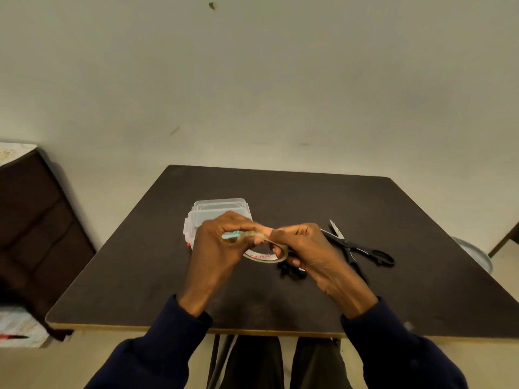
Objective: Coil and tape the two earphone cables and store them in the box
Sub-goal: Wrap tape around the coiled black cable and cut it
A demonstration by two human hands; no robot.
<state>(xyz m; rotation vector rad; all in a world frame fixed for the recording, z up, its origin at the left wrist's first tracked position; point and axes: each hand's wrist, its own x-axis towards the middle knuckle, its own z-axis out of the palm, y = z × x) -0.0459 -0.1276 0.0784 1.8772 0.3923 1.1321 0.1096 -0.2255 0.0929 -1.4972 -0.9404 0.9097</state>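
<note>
Both hands are up over mid-counter, working the tape roll (266, 258).
- Right hand (306, 248): grip clamped on the roll, fingers curled round its right side.
- Left hand (216, 242): grip pinched together on the roll's upper edge, probably hunting the free end. There's something teal (233, 234) between those fingers. Can't tell if it's the second cable or not.

Where things are:
- Black cable (290, 270) lies bunched on the counter (280, 192), just below the right hand, toward the near edge.
- Box (219, 206) is behind the left hand, left of centre, with its lid on.
- Scissors (362, 248) are toward the right edge, blades pointing to the far side.

Handling, my read:
- The roll is a thin, stiff ring, light, with glossy clear-tan film. The free end is hard to see and will cling to skin, so hold the ring by its rim and pull the tab straight off.
- The cable is thin, limp and springy. The coil will want to open, so pinch across the whole bundle, not one strand.
- The box is clear rigid plastic with snap latches. It's light and likely to slide on the smooth dark laminate, so steady it when opening.
- The scissors are steel with black plastic loops.
</note>
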